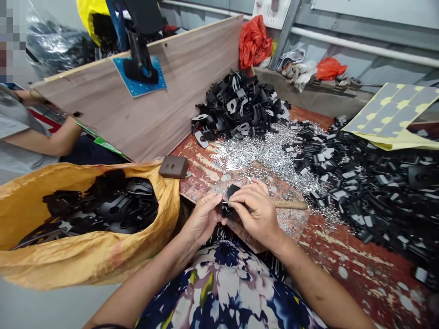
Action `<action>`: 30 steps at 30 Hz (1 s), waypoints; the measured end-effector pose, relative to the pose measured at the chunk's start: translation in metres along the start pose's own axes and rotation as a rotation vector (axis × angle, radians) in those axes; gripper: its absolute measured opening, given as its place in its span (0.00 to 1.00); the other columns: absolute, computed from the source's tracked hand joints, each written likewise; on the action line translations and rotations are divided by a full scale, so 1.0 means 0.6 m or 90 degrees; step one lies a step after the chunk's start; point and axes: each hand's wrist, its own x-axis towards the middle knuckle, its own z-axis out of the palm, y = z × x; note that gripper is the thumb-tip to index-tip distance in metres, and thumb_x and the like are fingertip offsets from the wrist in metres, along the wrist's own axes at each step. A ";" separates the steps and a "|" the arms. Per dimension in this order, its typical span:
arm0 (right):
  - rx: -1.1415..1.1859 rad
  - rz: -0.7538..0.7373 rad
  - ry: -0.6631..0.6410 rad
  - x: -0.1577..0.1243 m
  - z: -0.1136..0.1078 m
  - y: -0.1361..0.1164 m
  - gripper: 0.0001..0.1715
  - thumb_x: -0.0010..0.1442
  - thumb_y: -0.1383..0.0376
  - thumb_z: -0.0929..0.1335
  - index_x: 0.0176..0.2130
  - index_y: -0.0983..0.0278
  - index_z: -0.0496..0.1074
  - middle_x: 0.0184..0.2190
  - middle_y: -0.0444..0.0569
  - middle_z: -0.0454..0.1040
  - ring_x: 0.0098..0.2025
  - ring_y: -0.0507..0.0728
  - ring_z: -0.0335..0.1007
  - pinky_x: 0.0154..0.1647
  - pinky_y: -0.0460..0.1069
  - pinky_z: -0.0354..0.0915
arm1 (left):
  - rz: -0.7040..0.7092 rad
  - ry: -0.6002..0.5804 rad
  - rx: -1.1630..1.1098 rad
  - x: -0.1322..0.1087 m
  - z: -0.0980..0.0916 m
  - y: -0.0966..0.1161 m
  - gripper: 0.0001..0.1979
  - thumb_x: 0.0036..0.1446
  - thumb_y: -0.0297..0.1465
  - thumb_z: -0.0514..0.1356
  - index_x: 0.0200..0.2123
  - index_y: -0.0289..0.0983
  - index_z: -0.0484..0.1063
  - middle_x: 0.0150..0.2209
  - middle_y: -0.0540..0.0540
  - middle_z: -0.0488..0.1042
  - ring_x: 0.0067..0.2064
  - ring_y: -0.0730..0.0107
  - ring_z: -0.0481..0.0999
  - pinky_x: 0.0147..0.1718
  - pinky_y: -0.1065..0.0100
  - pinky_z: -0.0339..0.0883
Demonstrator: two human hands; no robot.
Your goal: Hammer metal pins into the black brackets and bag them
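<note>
Close in front of my body, my left hand (pixel 203 218) is closed on a small black plastic part (pixel 232 191), partly covered by my fingers. My right hand (pixel 260 214) pinches a thin metal pin (pixel 227 202) against the side of that part. Whether the pin's tip sits inside a hole is hidden by my fingers. Just beyond my right hand, a wooden handle (pixel 291 205) lies on the table; its other end is out of sight behind the hand. A heap of loose silvery pins (pixel 247 153) spreads on the table beyond both hands.
A yellow sack (pixel 137 249) of black parts stands at left, a brown block (pixel 173 167) at its rim. Black parts are piled at the back (pixel 240 107) and right (pixel 377 192). A wooden board (pixel 192 77) walls the left; a person's arm (pixel 51 137) shows beyond.
</note>
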 end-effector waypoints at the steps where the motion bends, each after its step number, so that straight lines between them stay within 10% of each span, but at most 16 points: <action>1: -0.032 -0.015 0.000 -0.002 -0.002 -0.003 0.07 0.66 0.67 0.69 0.36 0.57 0.77 0.34 0.40 0.81 0.41 0.55 0.75 0.66 0.64 0.57 | -0.001 0.000 0.000 -0.002 0.000 -0.002 0.14 0.51 0.39 0.73 0.31 0.34 0.78 0.27 0.49 0.73 0.23 0.75 0.68 0.17 0.73 0.68; 13: -0.269 -0.129 -0.057 -0.025 0.015 -0.025 0.14 0.71 0.68 0.63 0.37 0.56 0.76 0.35 0.42 0.82 0.39 0.56 0.72 0.53 0.58 0.57 | 0.035 0.001 0.049 -0.034 0.013 -0.004 0.18 0.51 0.40 0.73 0.34 0.36 0.71 0.32 0.51 0.69 0.28 0.78 0.64 0.24 0.76 0.65; 18: -0.249 -0.068 -0.183 -0.028 -0.009 0.002 0.13 0.71 0.68 0.63 0.46 0.58 0.76 0.40 0.47 0.80 0.41 0.58 0.70 0.45 0.55 0.59 | 0.045 0.060 0.227 -0.080 -0.046 0.017 0.25 0.48 0.41 0.75 0.40 0.41 0.65 0.31 0.56 0.68 0.23 0.82 0.60 0.17 0.80 0.53; 22: -0.511 -0.035 -0.271 -0.038 -0.041 0.064 0.12 0.69 0.70 0.63 0.42 0.63 0.77 0.37 0.55 0.75 0.41 0.63 0.66 0.39 0.56 0.58 | 0.021 0.136 0.328 -0.103 -0.096 0.038 0.21 0.61 0.47 0.63 0.50 0.42 0.65 0.33 0.52 0.73 0.21 0.80 0.60 0.16 0.80 0.48; 30: -0.448 0.012 -0.352 -0.088 -0.065 0.092 0.08 0.69 0.62 0.64 0.39 0.61 0.71 0.25 0.47 0.72 0.24 0.57 0.65 0.26 0.52 0.56 | 0.135 0.148 0.503 -0.026 -0.082 -0.018 0.20 0.64 0.50 0.55 0.38 0.38 0.73 0.23 0.53 0.67 0.23 0.71 0.64 0.20 0.73 0.55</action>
